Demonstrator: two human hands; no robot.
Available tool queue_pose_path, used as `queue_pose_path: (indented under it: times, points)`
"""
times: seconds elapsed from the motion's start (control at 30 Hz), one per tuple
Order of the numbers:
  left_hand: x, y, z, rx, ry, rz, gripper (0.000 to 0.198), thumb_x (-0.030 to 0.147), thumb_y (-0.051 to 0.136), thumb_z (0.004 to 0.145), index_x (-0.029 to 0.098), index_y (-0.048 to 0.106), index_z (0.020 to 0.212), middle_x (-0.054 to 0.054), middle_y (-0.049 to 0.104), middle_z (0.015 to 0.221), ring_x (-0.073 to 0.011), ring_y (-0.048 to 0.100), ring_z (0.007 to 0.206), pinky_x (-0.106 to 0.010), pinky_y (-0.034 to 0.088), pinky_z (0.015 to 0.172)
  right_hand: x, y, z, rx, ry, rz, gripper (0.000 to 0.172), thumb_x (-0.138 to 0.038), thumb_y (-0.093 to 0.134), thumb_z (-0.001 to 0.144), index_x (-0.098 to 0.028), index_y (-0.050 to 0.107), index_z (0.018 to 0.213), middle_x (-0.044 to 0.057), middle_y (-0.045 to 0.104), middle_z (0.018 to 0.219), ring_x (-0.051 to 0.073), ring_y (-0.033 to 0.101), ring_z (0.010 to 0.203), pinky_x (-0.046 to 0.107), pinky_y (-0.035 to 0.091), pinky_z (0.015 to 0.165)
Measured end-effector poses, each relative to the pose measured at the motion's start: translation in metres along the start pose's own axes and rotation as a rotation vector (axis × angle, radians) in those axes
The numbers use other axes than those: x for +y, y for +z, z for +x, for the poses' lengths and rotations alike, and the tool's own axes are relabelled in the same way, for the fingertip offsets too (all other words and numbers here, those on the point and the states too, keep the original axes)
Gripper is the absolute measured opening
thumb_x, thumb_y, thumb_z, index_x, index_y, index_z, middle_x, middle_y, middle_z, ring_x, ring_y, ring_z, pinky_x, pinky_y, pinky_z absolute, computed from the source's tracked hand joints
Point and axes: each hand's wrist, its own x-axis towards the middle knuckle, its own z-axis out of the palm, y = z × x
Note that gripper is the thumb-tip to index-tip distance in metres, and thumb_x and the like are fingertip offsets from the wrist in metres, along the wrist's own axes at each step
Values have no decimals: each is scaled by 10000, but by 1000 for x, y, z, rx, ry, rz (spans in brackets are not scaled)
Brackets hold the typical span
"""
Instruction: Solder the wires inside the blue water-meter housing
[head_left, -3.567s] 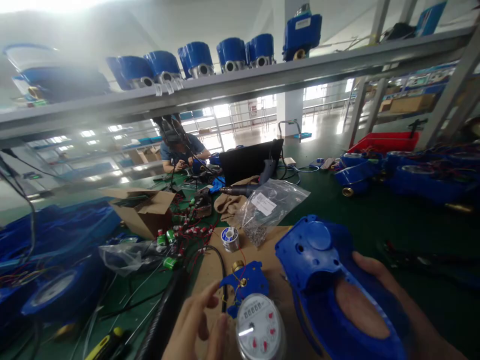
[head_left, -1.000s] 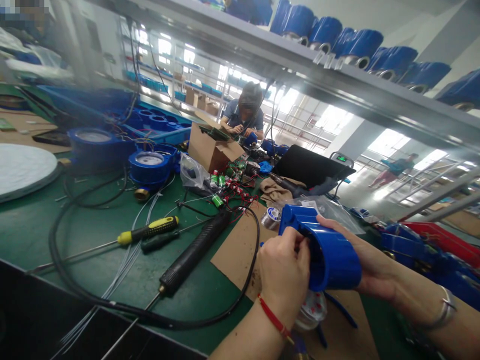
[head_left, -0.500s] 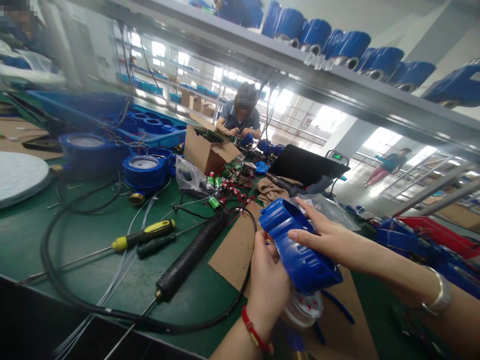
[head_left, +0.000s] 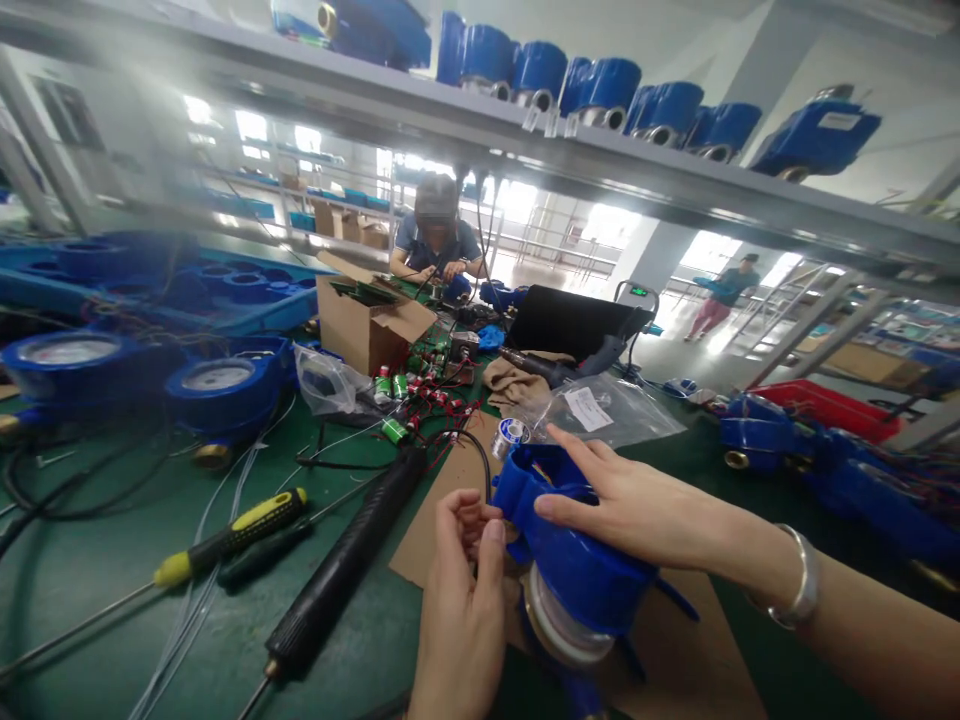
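A blue plastic meter housing point(head_left: 577, 570) sits over a round water meter dial point(head_left: 559, 625) on a brown cardboard sheet point(head_left: 450, 490). My right hand point(head_left: 637, 505) lies on top of the housing with its fingers stretched out, pressing it down. My left hand point(head_left: 465, 600) is at the housing's left side, thumb and fingers pinched together at its edge near a black cable point(head_left: 480, 455). What the left fingers pinch is too small to make out.
A black-handled soldering tool point(head_left: 337, 570) and a yellow-handled screwdriver point(head_left: 225, 535) lie on the green bench to the left. Blue meters point(head_left: 221, 385), a cardboard box point(head_left: 367, 320), a solder spool point(head_left: 511, 435) and a plastic bag point(head_left: 607, 410) stand behind. Another person point(head_left: 436, 235) works across the bench.
The housing has come down over the dial. My right hand now lies flat on top of it. My left hand moved to its left edge. The view swung right.
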Motion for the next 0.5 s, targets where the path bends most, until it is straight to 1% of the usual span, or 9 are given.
queue_pose_path:
  times: [0.1,0.2,0.23,0.3,0.33,0.37,0.4,0.43,0.5]
  points:
    - [11,7,-8,59,18,19,450,506,360,994,277,295,1376,-78,420,1413,-221,467,1255,-404,342,1076,5,12,-14,31,-59,34,1051,-835,537,830,-244,108,1586,159,220,1522,445,334,1299,599,251,1093]
    - [10,15,-9,55,21,11,598,584,352,973,273,221,1465,-80,300,1526,-262,324,1391,-459,242,1167,14,35,-30,48,-23,106,1154,-711,750,743,-297,75,1582,111,91,1562,454,323,1298,606,268,1086]
    - [7,17,-8,45,15,16,632,610,363,962,276,207,1476,-73,285,1540,-267,288,1415,-479,210,1185,19,43,-34,52,-13,148,1181,-700,773,721,-299,72,1582,96,41,1570,461,292,1314,610,250,1095]
    - [-4,19,-5,7,16,28,683,658,415,930,283,231,1471,-60,299,1542,-270,272,1429,-490,189,1204,30,59,-40,82,-62,278,1187,-755,730,722,-271,74,1585,60,-24,1578,441,142,1385,587,151,1147]
    - [-9,20,-4,-14,26,30,707,674,455,909,281,255,1461,-61,320,1532,-271,292,1422,-479,197,1209,36,66,-40,108,-101,368,1156,-792,665,756,-257,65,1586,39,-42,1580,402,58,1414,559,86,1173]
    - [-14,20,-3,-28,39,27,732,683,499,887,272,281,1452,-71,351,1516,-277,323,1408,-462,219,1209,42,72,-39,130,-126,481,1110,-815,593,798,-251,52,1587,22,-40,1581,354,7,1430,526,38,1189]
    - [-18,21,-2,-34,49,18,755,683,536,869,257,299,1445,-86,384,1494,-285,359,1389,-445,255,1202,47,77,-37,135,-136,619,1045,-816,521,848,-253,40,1586,9,-28,1582,306,-11,1440,493,16,1199]
    - [-21,21,-1,-36,56,2,773,675,559,860,240,302,1445,-103,414,1472,-295,394,1368,-431,302,1185,52,81,-34,131,-129,781,988,-802,471,889,-248,40,1585,13,-5,1583,273,4,1445,470,27,1206]
    - [-25,21,-1,-33,41,-37,775,635,565,871,226,269,1460,-125,453,1439,-316,451,1325,-421,411,1119,58,87,-24,65,-96,1119,942,-765,481,922,-212,93,1578,64,100,1576,260,108,1440,435,120,1209]
